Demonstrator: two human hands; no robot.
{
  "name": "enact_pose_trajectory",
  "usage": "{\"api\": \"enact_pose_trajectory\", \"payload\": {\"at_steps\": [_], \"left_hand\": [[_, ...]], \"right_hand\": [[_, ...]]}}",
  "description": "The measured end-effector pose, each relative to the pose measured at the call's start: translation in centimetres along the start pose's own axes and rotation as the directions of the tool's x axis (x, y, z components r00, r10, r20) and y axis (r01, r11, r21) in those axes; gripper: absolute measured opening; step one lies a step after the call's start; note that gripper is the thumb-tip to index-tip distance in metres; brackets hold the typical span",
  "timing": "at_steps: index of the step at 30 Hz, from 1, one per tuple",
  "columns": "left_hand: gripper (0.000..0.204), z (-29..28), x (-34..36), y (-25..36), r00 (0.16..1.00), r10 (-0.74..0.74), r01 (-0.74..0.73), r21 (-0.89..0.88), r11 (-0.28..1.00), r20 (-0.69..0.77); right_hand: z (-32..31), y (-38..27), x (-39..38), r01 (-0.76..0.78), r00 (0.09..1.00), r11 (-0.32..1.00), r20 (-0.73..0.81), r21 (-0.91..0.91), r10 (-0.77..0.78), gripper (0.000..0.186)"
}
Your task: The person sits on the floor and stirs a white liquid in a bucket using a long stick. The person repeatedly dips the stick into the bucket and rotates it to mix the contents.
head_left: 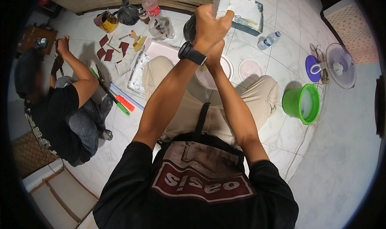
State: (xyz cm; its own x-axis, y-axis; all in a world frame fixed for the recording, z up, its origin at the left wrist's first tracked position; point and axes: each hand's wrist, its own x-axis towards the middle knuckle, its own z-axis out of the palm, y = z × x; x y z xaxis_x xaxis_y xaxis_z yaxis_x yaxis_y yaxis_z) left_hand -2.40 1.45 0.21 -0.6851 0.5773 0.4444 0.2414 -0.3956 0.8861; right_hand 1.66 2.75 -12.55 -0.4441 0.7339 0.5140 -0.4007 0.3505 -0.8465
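Both my hands are raised together in front of me, over a white paint bucket [229, 68]. My left hand [211, 26], a black watch on its wrist, is closed at the lower end of a long whitish, rough-looking piece [222, 2] that runs out of the top of the picture; its kind cannot be told. Just below and partly behind the left hand, my right hand [216, 52] is closed, and what it grips is hidden. A dark rounded thing [189, 28] shows beside the left hand. Left of my knee lies a paint-smeared white tray [138, 74].
A co-worker [52, 108] sits at left, one hand raised. Sandpaper pieces [108, 54], a red-capped bottle [150, 6] and a black bag [126, 15] lie beyond. A dark-edged paint tray [257, 22], water bottle [268, 41], round lid [249, 71], green bucket [290, 102] and fan [339, 66] are right.
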Motion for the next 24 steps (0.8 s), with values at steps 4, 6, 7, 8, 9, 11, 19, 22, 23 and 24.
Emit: {"api": "enact_pose_trajectory", "payload": {"at_steps": [4,6,7,8,9,11,19,22,23,24], "left_hand": [[0.022,1.2,0.1,-0.5,0.994,0.110,-0.110,-0.008,0.994,0.002],[0.020,2.1,-0.6,-0.3,0.994,0.111,-0.109,-0.065,0.992,0.022],[0.019,2.2,-0.7,-0.6,0.995,0.082,-0.078,-0.063,0.995,0.062],[0.018,2.3,-0.5,-0.8,0.993,0.058,-0.053,-0.058,0.997,0.101],[0.018,2.3,-0.4,-1.0,0.990,0.034,-0.028,-0.051,0.998,0.138],[0.018,2.1,-0.5,-1.3,0.984,-0.084,0.104,-0.120,0.987,0.159],[0.027,-0.9,0.3,-0.7,0.986,-0.127,0.131,-0.026,0.991,0.111],[0.023,0.2,0.7,0.0,0.998,0.027,-0.028,0.030,0.999,0.052],[0.023,0.3,0.7,0.0,0.997,0.076,-0.077,0.054,0.996,0.032],[0.022,0.5,0.6,0.0,0.995,0.091,-0.093,0.066,0.994,0.034]], "right_hand": [[-1.8,-0.7,1.1,0.045,0.998,0.986,-0.042,-0.160,-0.052,0.024],[-2.8,-2.0,1.2,0.034,0.995,0.970,-0.080,-0.240,-0.055,0.024],[-3.1,-2.4,1.1,0.019,0.994,0.962,-0.097,-0.274,-0.048,0.024],[-3.4,-2.7,1.2,-0.006,0.994,0.956,-0.109,-0.295,-0.027,0.023],[-3.5,-2.8,1.3,-0.032,0.993,0.949,-0.120,-0.315,-0.007,0.022],[-3.6,-2.8,0.2,-0.120,0.987,0.943,-0.142,-0.311,0.079,0.021],[0.5,-2.0,-1.1,-0.164,0.978,0.986,-0.134,-0.038,0.158,0.022],[0.1,1.5,-0.5,-0.018,0.995,0.998,-0.095,-0.061,0.012,0.021],[0.1,1.3,-0.3,0.010,0.996,0.998,-0.088,-0.056,-0.014,0.022],[0.0,1.1,0.0,0.038,0.996,0.998,-0.082,-0.050,-0.042,0.022]]}}
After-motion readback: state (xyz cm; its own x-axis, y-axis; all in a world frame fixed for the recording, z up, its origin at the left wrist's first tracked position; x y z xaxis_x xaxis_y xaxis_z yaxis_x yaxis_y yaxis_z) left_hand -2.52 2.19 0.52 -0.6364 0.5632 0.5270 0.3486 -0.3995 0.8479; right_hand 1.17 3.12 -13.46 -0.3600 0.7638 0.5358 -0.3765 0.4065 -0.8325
